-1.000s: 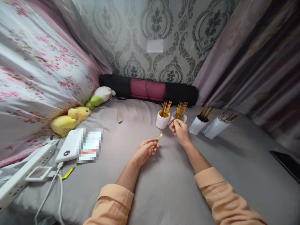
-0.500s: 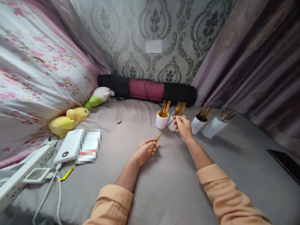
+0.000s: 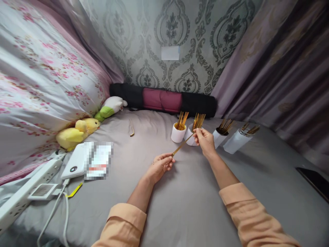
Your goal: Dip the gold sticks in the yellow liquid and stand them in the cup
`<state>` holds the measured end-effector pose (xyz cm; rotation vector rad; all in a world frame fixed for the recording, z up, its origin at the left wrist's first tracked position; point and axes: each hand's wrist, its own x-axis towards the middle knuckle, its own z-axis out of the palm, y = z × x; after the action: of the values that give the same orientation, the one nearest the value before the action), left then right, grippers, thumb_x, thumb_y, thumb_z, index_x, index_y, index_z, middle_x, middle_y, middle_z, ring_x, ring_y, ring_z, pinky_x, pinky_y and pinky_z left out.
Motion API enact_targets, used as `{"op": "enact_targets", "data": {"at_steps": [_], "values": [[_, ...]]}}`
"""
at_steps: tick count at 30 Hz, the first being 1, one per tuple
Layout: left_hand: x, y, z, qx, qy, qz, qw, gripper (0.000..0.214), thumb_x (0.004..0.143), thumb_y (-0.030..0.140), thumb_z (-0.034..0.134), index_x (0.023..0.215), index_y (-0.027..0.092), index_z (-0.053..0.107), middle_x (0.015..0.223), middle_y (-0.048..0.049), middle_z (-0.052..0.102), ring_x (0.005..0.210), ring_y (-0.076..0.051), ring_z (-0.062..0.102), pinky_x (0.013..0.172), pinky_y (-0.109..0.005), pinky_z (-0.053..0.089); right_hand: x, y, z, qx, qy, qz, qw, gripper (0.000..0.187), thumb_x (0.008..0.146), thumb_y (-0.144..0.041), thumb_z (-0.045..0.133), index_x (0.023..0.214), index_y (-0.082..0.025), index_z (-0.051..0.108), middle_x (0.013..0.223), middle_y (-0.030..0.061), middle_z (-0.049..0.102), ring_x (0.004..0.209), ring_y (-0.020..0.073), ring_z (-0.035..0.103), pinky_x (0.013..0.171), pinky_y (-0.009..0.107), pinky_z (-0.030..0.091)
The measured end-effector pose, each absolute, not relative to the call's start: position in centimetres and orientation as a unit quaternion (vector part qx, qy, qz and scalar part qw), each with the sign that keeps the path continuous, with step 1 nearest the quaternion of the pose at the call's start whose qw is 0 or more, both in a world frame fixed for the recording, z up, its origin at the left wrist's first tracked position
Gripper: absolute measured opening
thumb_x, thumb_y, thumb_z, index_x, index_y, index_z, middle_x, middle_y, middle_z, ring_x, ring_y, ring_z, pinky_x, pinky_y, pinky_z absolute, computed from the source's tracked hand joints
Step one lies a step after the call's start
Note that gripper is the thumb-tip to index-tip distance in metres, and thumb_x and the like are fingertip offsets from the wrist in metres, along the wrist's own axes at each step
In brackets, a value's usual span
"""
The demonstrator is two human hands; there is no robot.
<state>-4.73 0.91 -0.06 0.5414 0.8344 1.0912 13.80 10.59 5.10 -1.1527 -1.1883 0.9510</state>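
Hands first: your left hand (image 3: 160, 165) pinches the low end of a thin gold stick (image 3: 183, 145), and your right hand (image 3: 205, 140) is closed on its upper end, so the stick runs slanted between them, above the grey bed (image 3: 180, 199) and clear of it. Since a second ago your right hand has lifted a little and slid toward the second cup (image 3: 190, 137), so the stick's top now sits just beside the gold sticks standing in that cup. Your left hand has hardly moved. You could read that as the stick's top being brought up to the second cup, but the stick is in no cup yet; both hands have it.

Four white cups stand in a row: the first cup (image 3: 178, 133) left of the second, then two more, the third cup (image 3: 219, 138) and the fourth cup (image 3: 235, 141), tilted to the right, each with sticks in it. A lone bent stick (image 3: 132, 127) lies well apart on the bed.

Writing: none readable. The power bank (image 3: 74, 165) shows a small round display too small to make out, the card beside it is blurred, and the cups carry no visible label.
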Motion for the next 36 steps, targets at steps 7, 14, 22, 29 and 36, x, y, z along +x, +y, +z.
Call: {"op": "enact_targets", "data": {"at_steps": [7,14,22,29,36], "values": [[-4.7,1.1,-0.4,0.245,0.374,0.503,0.740,0.030,0.067,0.018,0.069,0.093,0.009,0.058,0.072,-0.0064,0.061,0.053,-0.006,0.051,0.046,-0.017,0.036,13.8,10.5,5.5,-0.491,-0.513,0.404,0.576,0.035,0.071,-0.049,0.057,0.078,-0.015,0.058,0.061,-0.0006,0.054,0.041,0.0048,0.042,0.031,0.016,0.029],[-4.7,1.1,-0.2,0.232,0.386,0.506,0.735,0.025,0.069,0.018,0.068,0.090,0.010,0.057,0.071,-0.0056,0.060,0.053,-0.006,0.051,0.047,-0.017,0.038,13.7,10.4,6.2,-0.488,-0.519,0.399,0.578,0.035,0.072,-0.050,0.057,0.077,-0.015,0.058,0.061,-0.0001,0.054,0.041,0.0046,0.042,0.032,0.016,0.029],[-4.8,1.2,0.0,0.200,0.372,0.521,0.742,0.022,0.071,0.014,0.065,0.091,0.009,0.059,0.072,-0.0055,0.059,0.054,-0.005,0.051,0.049,-0.017,0.041,14.3,11.2,7.1,-0.490,-0.525,0.369,0.590,0.036,0.071,-0.050,0.057,0.076,-0.014,0.059,0.058,-0.0004,0.055,0.040,0.0048,0.042,0.032,0.016,0.029],[-5.2,1.3,0.1,0.164,0.356,0.531,0.751,0.022,0.072,0.014,0.065,0.092,0.009,0.060,0.073,-0.0040,0.057,0.056,-0.005,0.051,0.051,-0.017,0.042,15.4,12.1,9.1,-0.484,-0.515,0.342,0.619,0.033,0.072,-0.047,0.059,0.074,-0.014,0.058,0.058,-0.0002,0.055,0.038,0.0042,0.041,0.031,0.016,0.028],[-5.3,1.5,-0.1,0.151,0.338,0.538,0.758,0.022,0.073,0.014,0.064,0.094,0.008,0.059,0.073,-0.0034,0.056,0.056,-0.004,0.051,0.049,-0.016,0.041,16.3,13.2,11.4,-0.486,-0.505,0.298,0.648,0.028,0.074,-0.042,0.058,0.070,-0.014,0.058,0.055,-0.0005,0.055,0.036,0.0039,0.040,0.030,0.016,0.028]]}}
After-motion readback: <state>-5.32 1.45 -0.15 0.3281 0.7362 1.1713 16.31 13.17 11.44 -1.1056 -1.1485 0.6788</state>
